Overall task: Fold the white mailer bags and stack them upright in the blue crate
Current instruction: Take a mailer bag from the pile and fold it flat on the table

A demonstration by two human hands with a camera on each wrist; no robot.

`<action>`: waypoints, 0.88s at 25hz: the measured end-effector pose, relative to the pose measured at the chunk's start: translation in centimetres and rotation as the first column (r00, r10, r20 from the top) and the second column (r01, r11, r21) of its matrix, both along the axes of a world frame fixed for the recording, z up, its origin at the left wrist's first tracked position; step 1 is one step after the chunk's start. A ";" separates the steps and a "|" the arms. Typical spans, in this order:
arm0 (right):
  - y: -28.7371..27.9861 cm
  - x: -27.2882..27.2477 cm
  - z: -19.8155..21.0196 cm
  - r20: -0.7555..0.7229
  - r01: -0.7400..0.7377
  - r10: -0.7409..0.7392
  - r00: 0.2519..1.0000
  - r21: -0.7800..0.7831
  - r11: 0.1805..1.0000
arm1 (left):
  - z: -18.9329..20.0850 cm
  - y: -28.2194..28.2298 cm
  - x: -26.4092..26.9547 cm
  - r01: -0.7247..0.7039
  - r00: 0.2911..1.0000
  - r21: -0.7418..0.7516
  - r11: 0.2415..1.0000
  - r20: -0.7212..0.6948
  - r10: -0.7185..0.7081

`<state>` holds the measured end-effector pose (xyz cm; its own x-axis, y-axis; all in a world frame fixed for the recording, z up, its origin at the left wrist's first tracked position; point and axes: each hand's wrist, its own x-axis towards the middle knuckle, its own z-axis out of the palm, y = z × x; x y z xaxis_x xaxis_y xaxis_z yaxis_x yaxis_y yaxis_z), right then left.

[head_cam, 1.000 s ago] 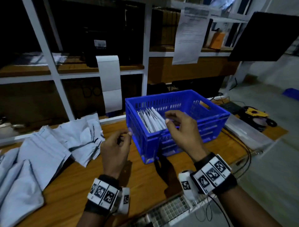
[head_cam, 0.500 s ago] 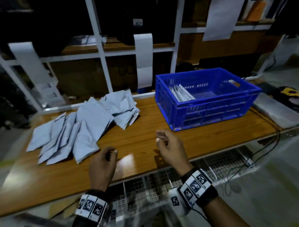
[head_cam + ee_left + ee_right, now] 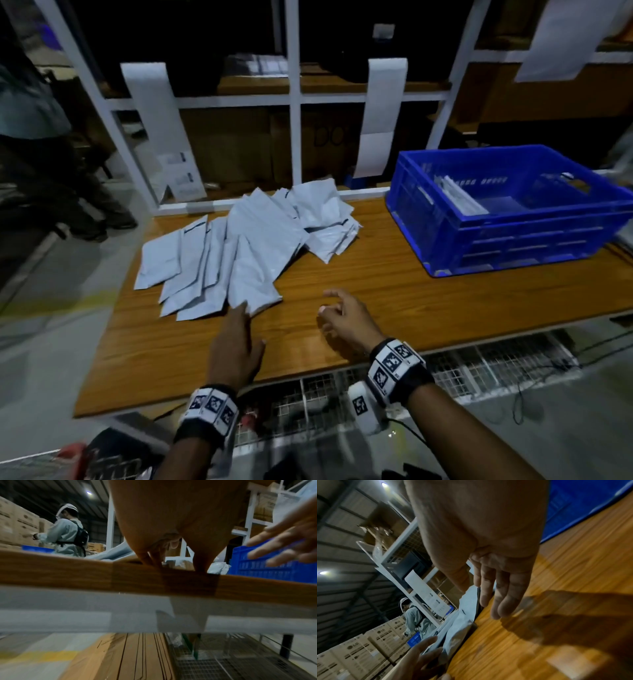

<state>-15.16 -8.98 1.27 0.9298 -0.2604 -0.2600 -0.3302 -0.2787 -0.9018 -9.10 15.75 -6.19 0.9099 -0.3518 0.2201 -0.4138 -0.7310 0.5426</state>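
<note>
Since these are thin plastic film, handling: the bags look light, floppy and slick, so I'd pinch a near corner and slide one off.
Left hand (image 3: 236,339): flat, fingers straight, empty, fingertips touching the near corner of the closest bag.
Right hand (image 3: 346,320): over the table (image 3: 394,291), fingers loose, holding nothing.
Loose bags (image 3: 246,253): fanned out flat past the left hand.
Crate (image 3: 534,236): far right, a few folded bags (image 3: 459,195) standing at its left end.

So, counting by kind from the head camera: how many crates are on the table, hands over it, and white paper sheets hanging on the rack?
Blue crate: 1
Hands: 2 (left hand, right hand)
Hanging white paper sheets: 3 (one left, one middle, one upper right)
Total: 6
</note>
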 end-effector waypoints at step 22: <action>-2.8 -0.8 -3.1 -0.051 0.140 -0.137 0.989 0.057 0.989 | 0.4 -4.5 2.6 0.345 0.921 -0.189 0.919 0.258 -0.293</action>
<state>-16.00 -11.74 -1.82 0.8723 -0.3680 -0.3219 -0.4044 -0.1731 -0.8980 -6.53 11.28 -5.82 0.6760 -0.5319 0.5100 -0.7323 -0.4081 0.5451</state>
